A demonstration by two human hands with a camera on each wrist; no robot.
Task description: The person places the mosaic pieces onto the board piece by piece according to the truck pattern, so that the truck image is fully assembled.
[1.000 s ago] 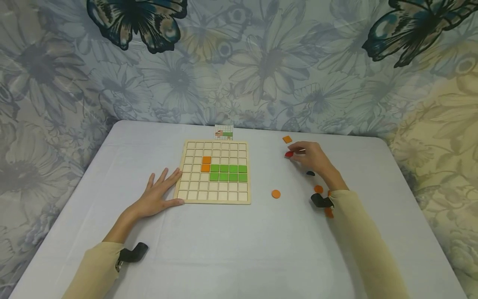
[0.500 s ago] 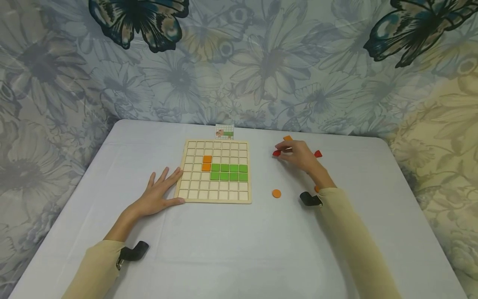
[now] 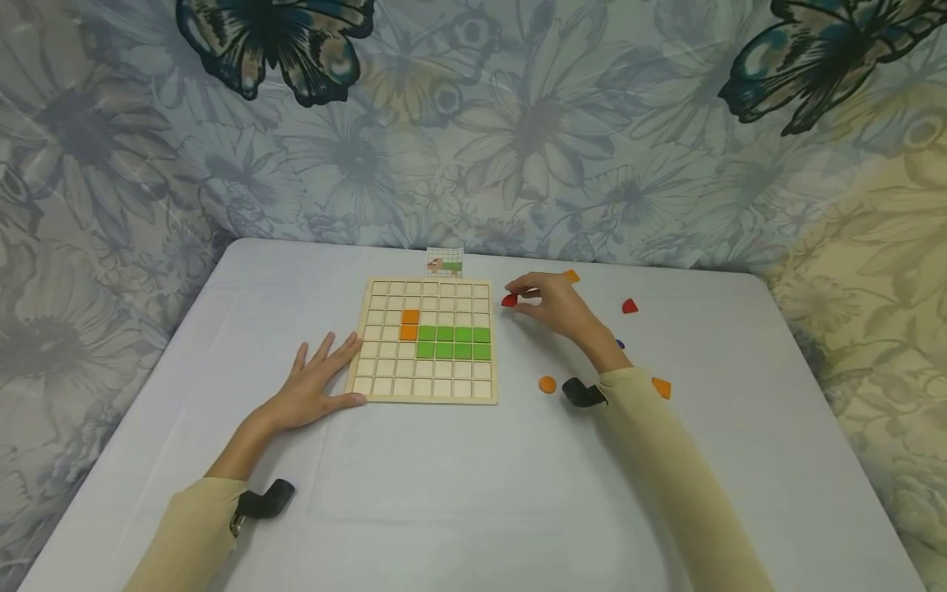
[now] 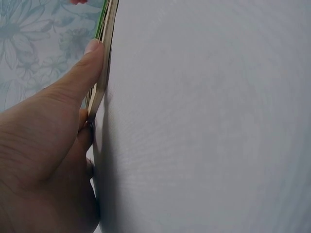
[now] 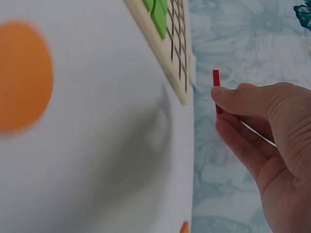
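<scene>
A light wooden grid board (image 3: 381, 368) lies on the white table, with green squares (image 3: 454, 343) and two orange squares (image 3: 409, 325) set in its cells. My left hand (image 3: 307, 393) rests spread at the board's left edge, its thumb along the near left corner; the left wrist view has the thumb (image 4: 80, 73) against the board's side. Between thumb and fingers, my right hand (image 3: 555, 304) pinches a small red piece (image 3: 509, 301) just right of the board's upper right edge. Side-on in the right wrist view, that red piece (image 5: 216, 77) looks thin and flat, raised above the table.
A small printed card (image 3: 444, 261) stands behind the board. To the right lie an orange disc (image 3: 547, 385), another red piece (image 3: 630, 306), an orange piece (image 3: 662, 388), an orange piece (image 3: 572, 276) behind the right hand, and a partly hidden blue piece (image 3: 620, 344). Patterned fabric rises behind the table.
My right hand has moved left toward the board with the red piece pinched in it, uncovering another red piece on the table. The left hand has stayed in place.
</scene>
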